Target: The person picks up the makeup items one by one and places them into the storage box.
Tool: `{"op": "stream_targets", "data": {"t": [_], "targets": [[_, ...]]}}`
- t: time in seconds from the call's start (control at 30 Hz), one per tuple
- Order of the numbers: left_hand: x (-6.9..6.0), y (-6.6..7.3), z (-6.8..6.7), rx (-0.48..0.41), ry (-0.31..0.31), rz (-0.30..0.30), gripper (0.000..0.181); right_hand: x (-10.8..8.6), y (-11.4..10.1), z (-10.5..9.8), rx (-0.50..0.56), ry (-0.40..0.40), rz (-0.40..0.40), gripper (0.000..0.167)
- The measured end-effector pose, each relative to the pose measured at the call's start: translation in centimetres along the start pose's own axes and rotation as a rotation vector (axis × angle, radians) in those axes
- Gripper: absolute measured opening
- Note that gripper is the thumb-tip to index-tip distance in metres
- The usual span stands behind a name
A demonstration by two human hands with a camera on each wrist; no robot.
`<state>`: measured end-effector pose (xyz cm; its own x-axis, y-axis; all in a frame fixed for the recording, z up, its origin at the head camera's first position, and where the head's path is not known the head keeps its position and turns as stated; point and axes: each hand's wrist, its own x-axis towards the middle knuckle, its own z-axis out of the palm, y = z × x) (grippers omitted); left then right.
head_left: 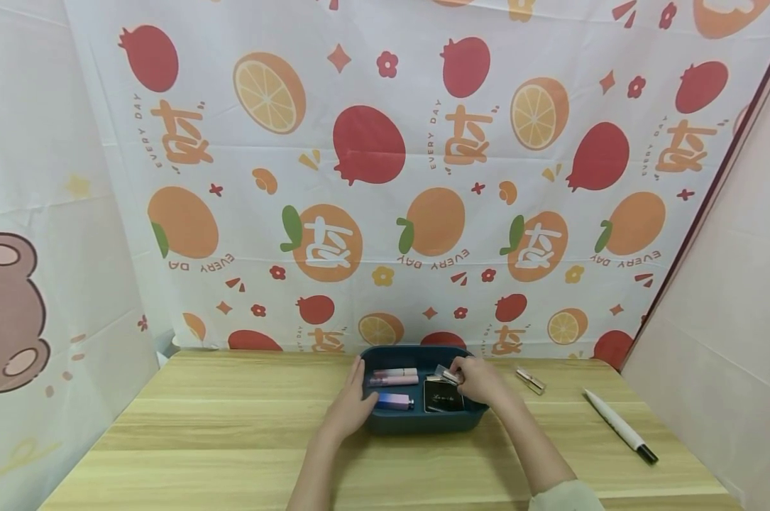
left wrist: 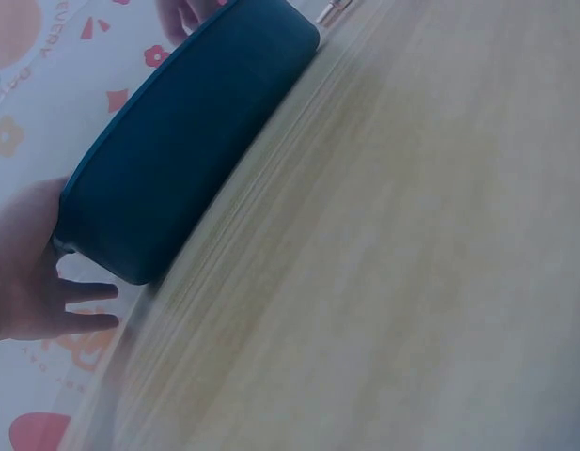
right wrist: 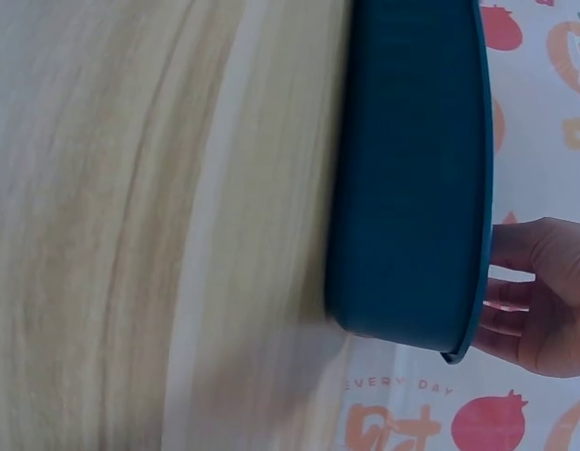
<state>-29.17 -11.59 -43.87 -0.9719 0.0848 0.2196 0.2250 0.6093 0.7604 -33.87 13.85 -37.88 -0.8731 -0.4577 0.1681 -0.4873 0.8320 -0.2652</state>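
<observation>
A dark blue storage box (head_left: 423, 424) stands on the wooden table against the patterned cloth. My left hand (head_left: 349, 408) grips its left end, thumb over the rim inside and fingers along the outside. Over the box's right half, my right hand (head_left: 477, 380) pinches a small lipstick-like tube (head_left: 447, 375) with a clear end. Below that tube lies a flat black square case (head_left: 443, 397) with white script. In the box's left half are pink tubes (head_left: 394, 380) and a blue-to-purple tube (head_left: 394, 402). The wrist views show the box's outer wall, hiding its contents.
Right of the box, a gold-and-clear lipstick-like tube (head_left: 530, 381) lies on the table (head_left: 231, 426). Farther right is a white pen (head_left: 617, 424) with a black end. A fruit-print cloth (head_left: 385, 234) hangs behind the table.
</observation>
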Motion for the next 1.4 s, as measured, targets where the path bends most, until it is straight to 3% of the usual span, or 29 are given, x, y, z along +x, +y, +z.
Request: {"op": "stream_targets", "data": {"t": [0.2, 0.93, 1.4], "targets": [[0.1, -0.1, 0.0, 0.004, 0.002, 0.001, 0.066, 0.4, -0.1, 0.5, -0.019, -0.017, -0.052, 0.020], [0.0, -0.1, -0.1, 0.008, -0.004, 0.010, 0.066, 0.2, -0.6, 1.5, -0.085, -0.061, -0.029, 0.019], [0.0, -0.1, 0.0, 0.004, -0.008, -0.003, 0.066, 0.2, -0.6, 1.3, -0.076, -0.020, -0.072, 0.018]]}}
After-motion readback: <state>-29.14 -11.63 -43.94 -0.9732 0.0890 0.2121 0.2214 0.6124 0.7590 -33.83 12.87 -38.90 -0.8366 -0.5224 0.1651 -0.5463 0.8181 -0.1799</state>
